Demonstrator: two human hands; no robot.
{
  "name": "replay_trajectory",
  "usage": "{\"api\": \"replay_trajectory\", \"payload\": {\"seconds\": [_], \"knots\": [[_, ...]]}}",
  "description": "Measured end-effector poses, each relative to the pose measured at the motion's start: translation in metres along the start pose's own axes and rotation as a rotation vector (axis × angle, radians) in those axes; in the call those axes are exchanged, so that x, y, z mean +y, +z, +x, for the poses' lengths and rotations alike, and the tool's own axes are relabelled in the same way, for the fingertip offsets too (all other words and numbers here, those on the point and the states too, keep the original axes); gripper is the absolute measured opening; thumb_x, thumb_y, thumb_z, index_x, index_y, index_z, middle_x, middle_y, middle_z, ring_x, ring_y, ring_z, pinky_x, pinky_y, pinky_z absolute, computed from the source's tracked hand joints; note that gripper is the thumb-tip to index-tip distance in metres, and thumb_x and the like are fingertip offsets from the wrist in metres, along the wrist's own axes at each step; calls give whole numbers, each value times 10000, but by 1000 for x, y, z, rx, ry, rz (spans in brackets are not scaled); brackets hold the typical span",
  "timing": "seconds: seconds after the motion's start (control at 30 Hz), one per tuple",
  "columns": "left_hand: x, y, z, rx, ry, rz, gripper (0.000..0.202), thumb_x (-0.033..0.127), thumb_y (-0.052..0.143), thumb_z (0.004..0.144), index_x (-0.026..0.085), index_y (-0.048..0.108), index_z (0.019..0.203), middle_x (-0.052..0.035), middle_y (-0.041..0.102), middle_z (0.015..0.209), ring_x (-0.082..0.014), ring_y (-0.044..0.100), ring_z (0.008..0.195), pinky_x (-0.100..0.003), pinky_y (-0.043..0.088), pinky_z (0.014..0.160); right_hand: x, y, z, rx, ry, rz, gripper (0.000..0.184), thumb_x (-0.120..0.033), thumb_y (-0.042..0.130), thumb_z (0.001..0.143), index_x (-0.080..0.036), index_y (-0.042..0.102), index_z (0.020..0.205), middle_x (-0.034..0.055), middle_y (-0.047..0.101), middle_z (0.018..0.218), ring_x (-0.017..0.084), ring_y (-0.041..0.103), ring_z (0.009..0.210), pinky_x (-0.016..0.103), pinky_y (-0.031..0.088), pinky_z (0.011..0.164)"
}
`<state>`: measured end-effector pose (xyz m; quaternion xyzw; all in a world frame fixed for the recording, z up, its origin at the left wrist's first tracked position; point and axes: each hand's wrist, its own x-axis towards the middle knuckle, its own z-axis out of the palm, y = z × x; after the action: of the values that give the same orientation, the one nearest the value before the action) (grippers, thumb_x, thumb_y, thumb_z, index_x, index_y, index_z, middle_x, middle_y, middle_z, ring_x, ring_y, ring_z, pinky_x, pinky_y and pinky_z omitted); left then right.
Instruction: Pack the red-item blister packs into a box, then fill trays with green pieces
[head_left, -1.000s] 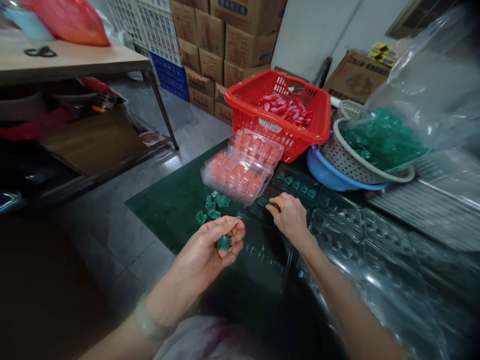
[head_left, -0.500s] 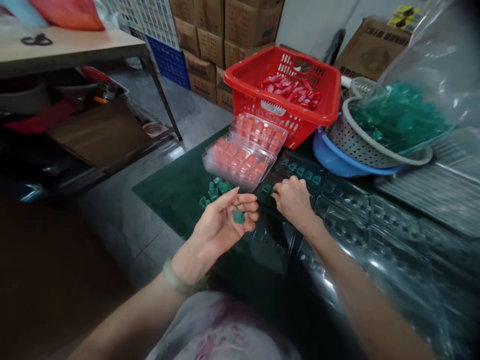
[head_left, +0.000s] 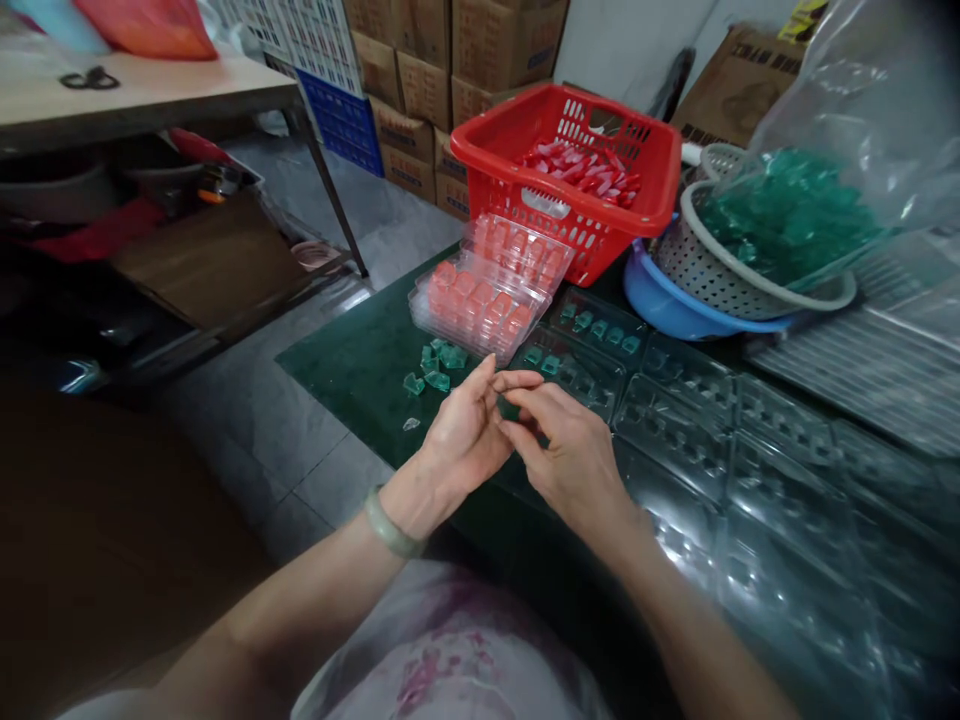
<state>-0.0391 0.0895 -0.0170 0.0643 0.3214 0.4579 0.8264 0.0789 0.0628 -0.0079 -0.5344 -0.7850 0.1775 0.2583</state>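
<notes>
My left hand (head_left: 469, 425) is palm up and cupped, its fingers curled; what lies in the palm is hidden. Thumb and fingers of my right hand (head_left: 574, 450) pinch together at the left palm, and I cannot make out what is between them. Just beyond, a clear plastic tray (head_left: 596, 385) has two green translucent pieces (head_left: 541, 360) in its slots. The tray behind it holds a row of several green pieces (head_left: 598, 328). Loose green pieces (head_left: 436, 368) lie left of my hands, with a small clear piece (head_left: 411, 424) near them.
Clear packs of orange-red pieces (head_left: 480, 305) sit at the table's back, before a red basket (head_left: 566, 205) of wrapped red-and-pink items. To the right are a grey colander (head_left: 720, 270) with bagged green pieces in a blue basin (head_left: 667, 305), and several clear trays (head_left: 787, 480).
My right hand has moved from the tray back to my left palm. The tray now shows a second green piece. The green piece seen in my left palm is now out of sight.
</notes>
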Motion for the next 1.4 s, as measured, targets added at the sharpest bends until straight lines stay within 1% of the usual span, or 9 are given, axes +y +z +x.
{"api": "replay_trajectory", "payload": {"seconds": [0.2, 0.37, 0.57, 0.67, 0.87, 1.07, 1.17, 1.3, 1.4], "knots": [[-1, 10, -2, -76, 4, 52, 437, 445, 370, 905, 92, 624, 946, -89, 596, 791, -182, 579, 725, -310, 470, 702, 18, -4, 3, -5, 78, 264, 142, -152, 584, 749, -199, 614, 879, 19, 609, 864, 143, 562, 750, 263, 439, 677], [-2, 12, -3, -138, 40, 65, 407, 432, 362, 912, 123, 595, 1036, -94, 597, 874, -168, 575, 759, -303, 462, 737, 22, -2, 5, 79, 247, 594, 142, -248, 582, 781, -191, 640, 898, 27, 638, 842, 138, 568, 700, 270, 468, 632], [-10, -4, -7, 113, 587, 586, 128, 268, 618, 790, 173, 650, 869, -25, 615, 879, -136, 547, 806, -223, 421, 719, 29, -10, 5, 92, 524, 1069, 235, -353, 686, 716, -181, 652, 873, -12, 605, 632, 86, 486, 497, 208, 366, 441], [-11, -7, -12, 91, 672, 795, 98, 249, 618, 790, 180, 658, 848, -14, 608, 855, -121, 534, 736, -219, 411, 681, 28, -8, 5, 73, 560, 1162, 226, -341, 711, 692, -172, 654, 832, -9, 605, 628, 77, 473, 478, 204, 358, 431], [-10, -4, -16, 90, 928, 1058, 80, 188, 608, 789, 161, 665, 838, -50, 595, 883, -159, 559, 838, -241, 424, 726, 24, 0, 2, 37, 563, 1203, 218, -344, 704, 701, -163, 662, 815, -21, 566, 584, 68, 447, 456, 199, 347, 417], [-14, -5, -20, 102, 719, 916, 115, 273, 608, 807, 159, 608, 822, -11, 585, 752, -113, 532, 649, -219, 409, 583, 19, 8, -6, 177, 476, 1099, 185, -315, 695, 722, -183, 669, 850, -36, 558, 593, 63, 460, 474, 196, 364, 439], [-15, -7, -20, 45, 649, 772, 117, 273, 637, 790, 164, 614, 828, 1, 587, 761, -94, 526, 646, -201, 410, 595, 17, 11, -9, 194, 457, 1038, 166, -311, 690, 731, -185, 670, 836, -40, 561, 587, 62, 465, 472, 193, 374, 439], [-15, -10, -18, -8, 433, 585, 156, 285, 662, 769, 143, 605, 738, 12, 548, 685, -74, 480, 595, -191, 390, 572, 13, 13, -13, 202, 432, 974, 135, -284, 687, 736, -186, 662, 826, -45, 572, 596, 59, 476, 480, 185, 393, 447], [-15, -11, -18, 12, 424, 592, 166, 278, 673, 759, 129, 615, 718, 10, 539, 678, -63, 458, 595, -180, 371, 574, 10, 15, -16, 202, 415, 936, 114, -261, 690, 730, -180, 658, 804, -41, 589, 620, 55, 476, 477, 177, 390, 436]]}}
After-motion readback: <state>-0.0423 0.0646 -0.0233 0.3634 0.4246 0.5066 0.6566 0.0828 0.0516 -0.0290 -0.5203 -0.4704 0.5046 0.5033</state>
